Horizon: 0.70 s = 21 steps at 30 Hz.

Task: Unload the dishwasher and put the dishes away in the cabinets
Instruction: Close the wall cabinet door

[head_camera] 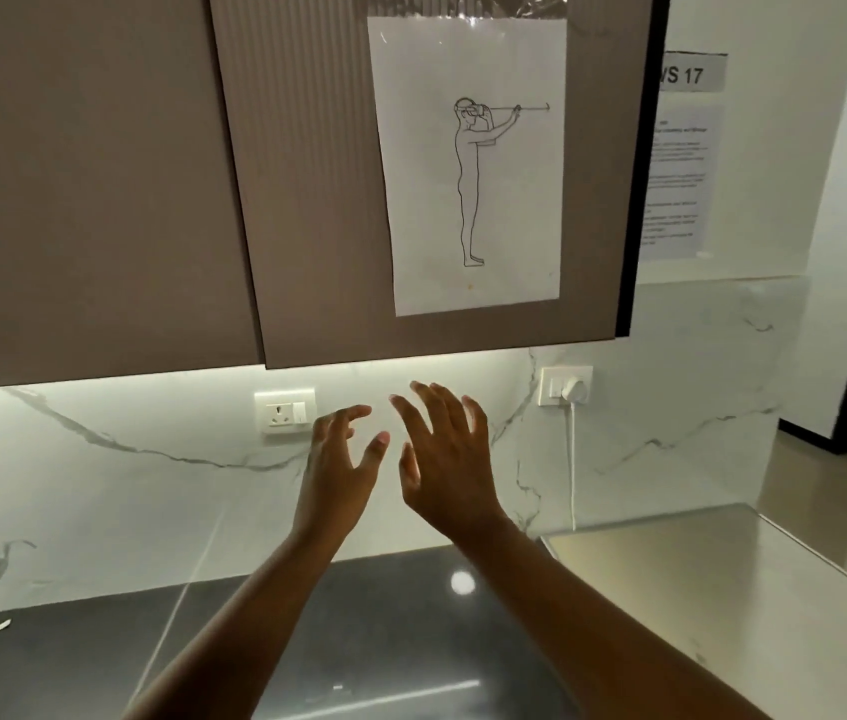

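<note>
1. We're at a white marble-veined backsplash (pixel 115 491), lit from under the taupe matte wall cabinets (pixel 89 189) that fill the top of the view.
2. Below runs a dark grey glossy countertop (pixel 374 641), with a brushed steel surface (pixel 754 579) on the right.
3. The right-hand cabinet door carries a white paper sheet with a line drawing of a standing figure (pixel 471 163), taped flat to the front.
4. Both arms reach up and forward from the near edge, side by side in mid-air in front of the backsplash, just below the cabinets' bottom edge.
5. The left hand (pixel 335 470) has its fingers spread and slightly bent, holding nothing.
6. The right hand (pixel 450 465) is just beside it, fingers fanned wide, empty too; the two hands are close but apart.
7. A white wall socket with a switch (pixel 285 411) sits just left of the left hand.
8. Further right, a white plug in a second socket (pixel 567 391) trails a white cable (pixel 573 475) down the wall.
9. No dishes or dishwasher in view; the cabinet doors look shut.
</note>
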Tool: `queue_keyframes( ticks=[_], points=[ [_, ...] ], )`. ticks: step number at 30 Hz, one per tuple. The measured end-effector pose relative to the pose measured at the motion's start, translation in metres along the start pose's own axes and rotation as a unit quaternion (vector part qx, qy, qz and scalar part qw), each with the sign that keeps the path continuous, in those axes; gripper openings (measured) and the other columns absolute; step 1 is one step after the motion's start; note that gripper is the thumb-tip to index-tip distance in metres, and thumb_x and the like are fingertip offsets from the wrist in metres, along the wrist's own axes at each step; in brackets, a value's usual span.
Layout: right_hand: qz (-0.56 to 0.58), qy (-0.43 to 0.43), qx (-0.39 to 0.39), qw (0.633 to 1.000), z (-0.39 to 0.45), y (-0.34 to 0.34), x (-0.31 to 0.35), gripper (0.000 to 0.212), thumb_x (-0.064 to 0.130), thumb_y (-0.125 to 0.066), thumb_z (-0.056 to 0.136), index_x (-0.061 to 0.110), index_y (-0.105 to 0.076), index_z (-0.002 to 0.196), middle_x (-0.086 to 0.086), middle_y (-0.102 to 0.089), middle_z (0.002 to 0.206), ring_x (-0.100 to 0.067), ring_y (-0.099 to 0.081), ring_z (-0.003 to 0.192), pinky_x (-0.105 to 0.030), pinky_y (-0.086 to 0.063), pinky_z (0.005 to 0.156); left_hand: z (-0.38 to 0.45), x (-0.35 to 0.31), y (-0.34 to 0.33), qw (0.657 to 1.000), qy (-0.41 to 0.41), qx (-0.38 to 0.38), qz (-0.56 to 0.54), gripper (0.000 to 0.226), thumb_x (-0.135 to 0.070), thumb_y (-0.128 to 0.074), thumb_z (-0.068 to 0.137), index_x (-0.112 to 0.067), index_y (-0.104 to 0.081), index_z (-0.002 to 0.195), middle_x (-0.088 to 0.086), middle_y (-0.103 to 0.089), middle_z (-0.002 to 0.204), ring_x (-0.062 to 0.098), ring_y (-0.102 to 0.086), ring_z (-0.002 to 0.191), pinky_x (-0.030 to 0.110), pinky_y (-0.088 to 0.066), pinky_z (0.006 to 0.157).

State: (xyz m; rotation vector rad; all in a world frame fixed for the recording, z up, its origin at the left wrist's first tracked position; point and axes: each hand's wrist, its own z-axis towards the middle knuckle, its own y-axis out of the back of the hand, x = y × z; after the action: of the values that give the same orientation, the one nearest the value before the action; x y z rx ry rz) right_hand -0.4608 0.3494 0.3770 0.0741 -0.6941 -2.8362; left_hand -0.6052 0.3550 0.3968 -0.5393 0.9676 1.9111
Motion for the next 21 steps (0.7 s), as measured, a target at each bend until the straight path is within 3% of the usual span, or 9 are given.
queue_keyframes(
  ticks=[3, 11, 15, 21],
  points=[
    [-0.01, -0.041, 0.012, 0.999, -0.025, 0.017, 0.005, 0.055, 0.03, -0.062, 0.089, 0.018, -0.053, 0.141, -0.008, -0.048, 0.149, -0.027, -0.042, 0.14, -0.053, -0.033, 0.113, -0.028, 0.013, 0.001, 0.998, -0.044, 0.043, 0.027, 0.049, -0.038, -0.063, 0.093, -0.026, -0.047, 0.137, 0.002, -0.042, 0.148, 0.02, -0.048, 0.131, 0.035, -0.044, 0.1],
    [-0.038, -0.16, 0.111, 0.98, -0.128, 0.068, 0.017, 0.056, 0.02, -0.061, 0.083, 0.021, -0.049, 0.139, 0.0, -0.057, 0.129, -0.02, -0.053, 0.123, -0.047, -0.034, 0.108, -0.126, 0.032, -0.016, 0.974, -0.023, 0.225, -0.019, 0.05, -0.039, -0.069, 0.089, -0.029, -0.051, 0.134, -0.001, -0.047, 0.137, 0.019, -0.05, 0.127, 0.042, -0.044, 0.105],
    [-0.072, -0.223, 0.147, 0.961, -0.196, 0.094, 0.012, 0.055, 0.022, -0.065, 0.082, 0.022, -0.052, 0.136, 0.002, -0.06, 0.127, -0.019, -0.055, 0.118, -0.044, -0.04, 0.104, -0.187, 0.046, -0.035, 0.954, 0.031, 0.298, -0.025, 0.047, -0.038, -0.068, 0.09, -0.029, -0.052, 0.133, -0.003, -0.048, 0.137, 0.016, -0.049, 0.127, 0.045, -0.043, 0.107],
    [-0.1, -0.296, 0.207, 0.927, -0.293, 0.139, 0.006, 0.055, 0.02, -0.067, 0.08, 0.022, -0.054, 0.134, 0.0, -0.061, 0.122, -0.023, -0.059, 0.111, -0.043, -0.047, 0.095, -0.28, 0.065, -0.053, 0.924, 0.059, 0.377, -0.028, 0.042, -0.031, -0.068, 0.091, -0.021, -0.055, 0.13, 0.001, -0.051, 0.135, 0.017, -0.051, 0.125, 0.038, -0.042, 0.106]
  ],
)
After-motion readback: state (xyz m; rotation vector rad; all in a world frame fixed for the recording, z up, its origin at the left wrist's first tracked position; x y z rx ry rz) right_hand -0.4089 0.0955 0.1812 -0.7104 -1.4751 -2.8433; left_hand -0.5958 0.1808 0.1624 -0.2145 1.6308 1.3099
